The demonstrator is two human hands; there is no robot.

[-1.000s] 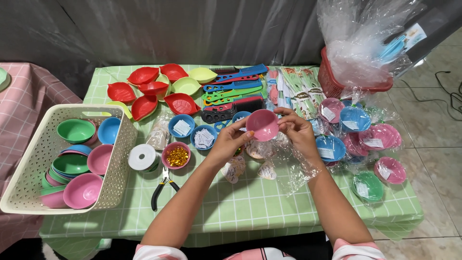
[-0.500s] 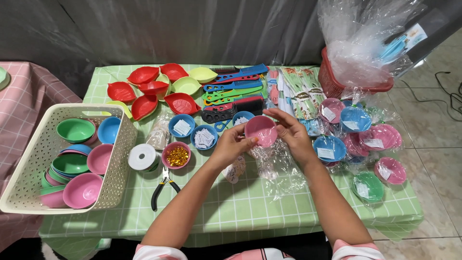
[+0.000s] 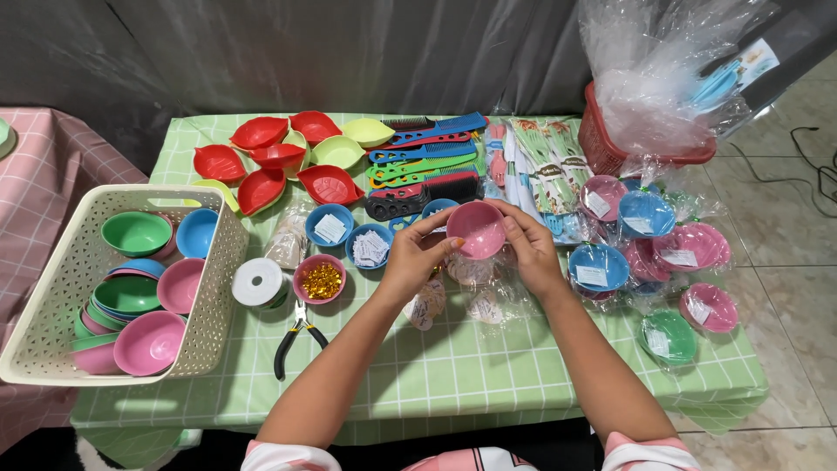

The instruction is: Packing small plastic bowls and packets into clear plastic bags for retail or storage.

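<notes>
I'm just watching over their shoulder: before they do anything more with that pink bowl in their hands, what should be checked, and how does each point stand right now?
1. Pink bowl held by both hands: ok; left hand and right hand each grip a side.
2. Bowl clear of the table: ok, it is lifted.
3. Bowl empty: ok, nothing shows inside.
4. Clear wrap under the hands lying flat: not ok, crumpled.
5. Small blue bowls of paper slips close by: ok.
6. Pliers out of the way: ok, lying left of the left forearm.
</notes>
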